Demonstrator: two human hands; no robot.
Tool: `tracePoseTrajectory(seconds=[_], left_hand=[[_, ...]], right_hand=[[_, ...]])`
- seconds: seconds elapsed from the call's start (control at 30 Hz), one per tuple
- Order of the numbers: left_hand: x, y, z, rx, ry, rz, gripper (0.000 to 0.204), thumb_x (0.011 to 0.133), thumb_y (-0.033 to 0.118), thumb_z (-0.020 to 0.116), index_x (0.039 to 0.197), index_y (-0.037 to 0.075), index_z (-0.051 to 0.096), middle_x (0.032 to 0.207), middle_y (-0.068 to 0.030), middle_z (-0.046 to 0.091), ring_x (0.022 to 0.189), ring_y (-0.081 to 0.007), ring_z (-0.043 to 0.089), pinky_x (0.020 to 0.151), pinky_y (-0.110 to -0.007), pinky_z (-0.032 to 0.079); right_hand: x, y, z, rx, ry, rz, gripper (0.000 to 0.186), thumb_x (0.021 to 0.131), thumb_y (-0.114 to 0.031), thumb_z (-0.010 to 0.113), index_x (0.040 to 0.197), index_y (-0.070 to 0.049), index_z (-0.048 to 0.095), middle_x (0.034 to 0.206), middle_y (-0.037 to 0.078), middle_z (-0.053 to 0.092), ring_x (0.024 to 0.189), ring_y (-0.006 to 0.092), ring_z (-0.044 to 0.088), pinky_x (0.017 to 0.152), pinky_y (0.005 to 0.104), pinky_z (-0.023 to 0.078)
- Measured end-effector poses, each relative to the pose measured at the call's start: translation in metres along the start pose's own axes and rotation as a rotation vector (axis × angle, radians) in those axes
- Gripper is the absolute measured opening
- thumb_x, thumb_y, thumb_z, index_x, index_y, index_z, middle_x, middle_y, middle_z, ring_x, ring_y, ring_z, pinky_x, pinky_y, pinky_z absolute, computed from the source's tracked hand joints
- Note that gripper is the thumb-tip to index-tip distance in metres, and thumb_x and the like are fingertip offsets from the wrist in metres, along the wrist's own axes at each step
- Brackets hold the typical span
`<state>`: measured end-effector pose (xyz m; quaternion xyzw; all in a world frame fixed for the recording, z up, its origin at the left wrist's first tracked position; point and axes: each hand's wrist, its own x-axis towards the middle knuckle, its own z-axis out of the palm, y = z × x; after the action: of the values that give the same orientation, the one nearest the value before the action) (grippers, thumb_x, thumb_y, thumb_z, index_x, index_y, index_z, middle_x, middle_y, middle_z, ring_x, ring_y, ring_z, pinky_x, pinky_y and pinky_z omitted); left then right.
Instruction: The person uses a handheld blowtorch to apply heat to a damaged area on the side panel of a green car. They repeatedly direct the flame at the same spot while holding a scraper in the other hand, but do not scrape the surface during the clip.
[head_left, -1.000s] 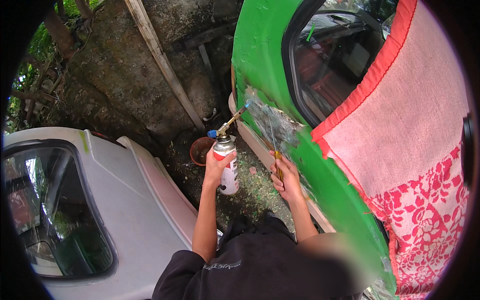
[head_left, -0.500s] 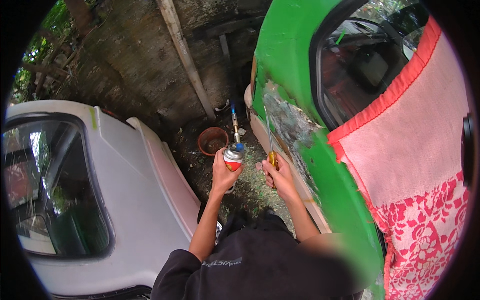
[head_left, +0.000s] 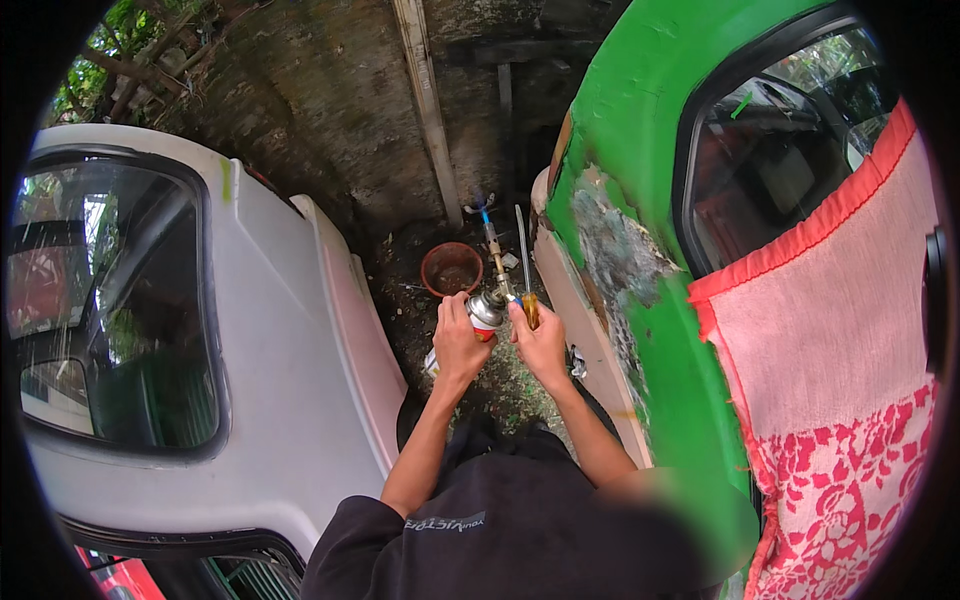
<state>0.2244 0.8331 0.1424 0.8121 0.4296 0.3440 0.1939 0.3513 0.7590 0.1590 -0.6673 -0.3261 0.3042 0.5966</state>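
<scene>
My left hand (head_left: 462, 338) is closed round the gas canister of a blow torch (head_left: 485, 312), a silver-topped can with red and white on its side. Its brass nozzle points away from me, with a blue flame at the tip. In my right hand (head_left: 540, 345) is a screwdriver (head_left: 530, 312) with an amber handle, its long shaft pointing up and away. The right thumb and fingers are at the torch's blue knob, beside the canister top; whether they turn it I cannot tell. The green car body (head_left: 665, 350) to my right has a scraped, charred patch (head_left: 625, 245).
A reddish-brown round pot (head_left: 451, 268) stands on the littered ground beyond the torch. To my left is a pale grey vehicle body (head_left: 290, 330) with a dark window. A pink and red cloth (head_left: 800, 300) hangs over the green car. A wooden post (head_left: 428, 110) leans against the wall.
My right hand has moved left with the screwdriver, up to the torch's knob. The canister now tilts more, and the flame looks shorter. The whole view has shifted.
</scene>
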Motion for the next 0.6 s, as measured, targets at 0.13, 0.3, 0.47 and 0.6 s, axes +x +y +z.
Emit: tracePoseTrajectory(seconds=[0.13, 0.3, 0.47, 0.6], left_hand=[[-0.003, 0.002, 0.000, 0.006, -0.009, -0.020, 0.075, 0.057, 0.006, 0.086, 0.122, 0.000, 0.049, 0.113, -0.0159, 0.054, 0.110, -0.0388, 0.055, 0.089, -0.046, 0.051], [-0.009, 0.001, 0.002, 0.036, -0.022, -0.023, 0.075, 0.057, 0.006, 0.086, 0.122, 0.001, 0.050, 0.113, -0.0152, 0.054, 0.111, -0.0378, 0.056, 0.088, -0.046, 0.051], [-0.013, 0.001, 0.006, 0.065, -0.054, -0.013, 0.075, 0.057, 0.007, 0.087, 0.122, 0.002, 0.050, 0.114, -0.0143, 0.054, 0.111, -0.0363, 0.056, 0.087, -0.046, 0.051], [-0.014, 0.003, 0.006, 0.081, -0.070, 0.001, 0.076, 0.057, 0.007, 0.087, 0.122, 0.003, 0.049, 0.114, -0.0139, 0.054, 0.110, -0.0358, 0.057, 0.086, -0.045, 0.051]], right_hand=[[0.001, 0.007, 0.001, -0.093, 0.030, -0.090, 0.029, 0.099, -0.024, 0.066, 0.083, 0.000, 0.063, 0.057, 0.009, 0.056, 0.052, 0.0136, 0.050, 0.052, 0.0356, 0.040], [-0.003, 0.007, -0.002, -0.212, 0.062, -0.186, 0.026, 0.098, -0.021, 0.067, 0.085, 0.002, 0.063, 0.058, 0.014, 0.052, 0.050, 0.0174, 0.046, 0.051, 0.0380, 0.039], [-0.008, 0.005, -0.010, -0.260, 0.074, -0.241, 0.023, 0.097, -0.019, 0.068, 0.088, 0.003, 0.064, 0.058, 0.015, 0.053, 0.049, 0.0175, 0.046, 0.051, 0.0371, 0.040], [-0.012, 0.001, -0.011, -0.244, 0.084, -0.225, 0.025, 0.098, -0.019, 0.068, 0.084, 0.001, 0.061, 0.058, 0.008, 0.048, 0.053, 0.0119, 0.042, 0.051, 0.0342, 0.036]])
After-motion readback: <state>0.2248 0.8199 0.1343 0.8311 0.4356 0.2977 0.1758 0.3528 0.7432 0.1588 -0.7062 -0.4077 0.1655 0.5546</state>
